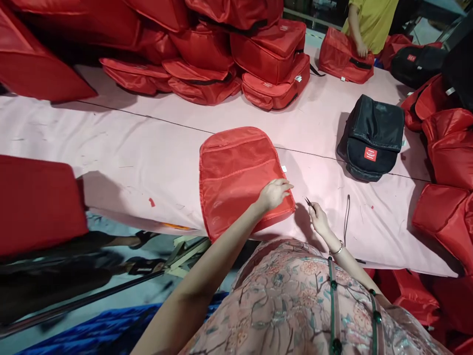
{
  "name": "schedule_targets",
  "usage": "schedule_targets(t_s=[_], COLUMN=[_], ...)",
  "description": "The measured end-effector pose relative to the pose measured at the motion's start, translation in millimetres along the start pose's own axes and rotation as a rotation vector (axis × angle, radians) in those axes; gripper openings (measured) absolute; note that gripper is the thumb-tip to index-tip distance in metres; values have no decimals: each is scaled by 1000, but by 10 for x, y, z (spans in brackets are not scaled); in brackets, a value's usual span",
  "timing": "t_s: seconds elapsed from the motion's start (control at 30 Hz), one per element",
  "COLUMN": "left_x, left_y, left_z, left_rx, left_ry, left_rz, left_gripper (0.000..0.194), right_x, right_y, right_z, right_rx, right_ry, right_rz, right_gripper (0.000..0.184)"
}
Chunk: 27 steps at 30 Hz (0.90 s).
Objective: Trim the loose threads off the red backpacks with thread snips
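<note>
A red fabric bag (232, 182), inside out with its seams showing, lies flattened on the pink cloth-covered table (155, 148) before me. My left hand (275, 194) rests on its right side, fingers stretched out towards the seam edge. A small white tag (284, 168) sticks out from that same edge, just above the fingers. To the right of the bag and apart from it, my right hand (318, 218) is closed around small thread snips (309, 202). Their dark points face up and left, towards the bag.
Red bags (269, 54) are stacked along the far side, with more (449, 148) heaped at right. A black backpack (373, 138) stands right of centre. A dark cord loop (346, 219) lies near my right wrist. Across the table, a person in yellow (371, 22) handles another red bag (343, 56).
</note>
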State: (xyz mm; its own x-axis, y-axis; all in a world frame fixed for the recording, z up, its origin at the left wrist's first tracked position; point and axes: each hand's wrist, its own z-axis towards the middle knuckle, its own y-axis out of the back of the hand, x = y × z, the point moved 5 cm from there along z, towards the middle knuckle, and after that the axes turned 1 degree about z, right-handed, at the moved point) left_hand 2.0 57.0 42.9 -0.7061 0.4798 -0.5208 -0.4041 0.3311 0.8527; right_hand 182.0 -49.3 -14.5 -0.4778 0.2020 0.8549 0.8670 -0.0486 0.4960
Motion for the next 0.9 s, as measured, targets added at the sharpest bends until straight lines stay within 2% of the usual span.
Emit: schedule_targets(t_s=[0.17,0.27,0.33,0.6,0.73,0.9], left_x=[-115,-140,-167,-367,-331,-285], left_y=[-80,-86,-89,-180,-271,-366], left_z=[237,302,294,134,157,178], left_rx=[331,429,432,298,268,244], left_ry=[-34,-34,-36,-80,-40,-58], left_rz=[139,152,149,61,84,94], left_gripper=[16,12,13,20,20,18], right_x=[-141,-159,-156,-117,-112,-129], right_y=[-144,-181,-191,-208,-207,-193], right_z=[-56,-25,-10,-8,-9,13], right_rx=[14,33,37,38,92,98], right_ry=[68,69,70,132,184,178], right_rz=[83,155,186,191,166,171], right_gripper=[33,31,30,28,29,30])
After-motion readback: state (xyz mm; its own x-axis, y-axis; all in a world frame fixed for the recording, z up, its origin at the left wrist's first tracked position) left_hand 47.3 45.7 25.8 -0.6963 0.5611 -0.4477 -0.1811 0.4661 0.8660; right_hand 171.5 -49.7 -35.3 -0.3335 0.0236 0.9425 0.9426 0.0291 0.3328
